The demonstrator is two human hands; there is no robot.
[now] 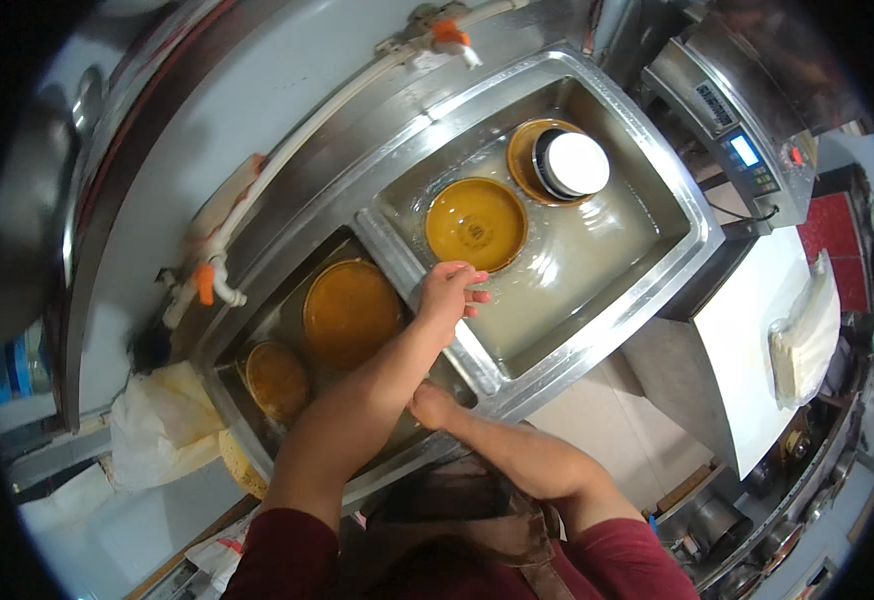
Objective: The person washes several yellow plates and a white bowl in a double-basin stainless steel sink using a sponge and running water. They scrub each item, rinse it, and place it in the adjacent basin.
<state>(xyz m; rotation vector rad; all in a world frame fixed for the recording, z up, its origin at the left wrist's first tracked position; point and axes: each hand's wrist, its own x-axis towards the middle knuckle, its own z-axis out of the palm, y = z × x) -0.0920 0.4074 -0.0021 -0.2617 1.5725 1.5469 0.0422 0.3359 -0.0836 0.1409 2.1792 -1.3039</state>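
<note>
My left hand (453, 296) reaches over the metal divider of a two-basin steel sink, its loosely bent fingers apart and nothing seen in them. Its fingertips are beside the near rim of a mustard-yellow bowl (477, 223) in the right basin's cloudy water; contact is unclear. Farther back, a white round dish (576, 164) rests on a dark one inside another yellow-brown bowl (521, 157). My right hand (433, 405) is low over the left basin, its fingers partly hidden. Two brown round dishes, one large (352, 313) and one smaller (277, 380), lie in that basin.
Taps with orange handles (450, 32) (204, 283) line the wall pipe. The raised steel sink rim (609, 330) surrounds both basins. At right stand a machine with a lit display (744, 150) and a white surface (741, 337) bearing a plastic-wrapped stack (804, 337). A plastic bag (163, 424) hangs at left.
</note>
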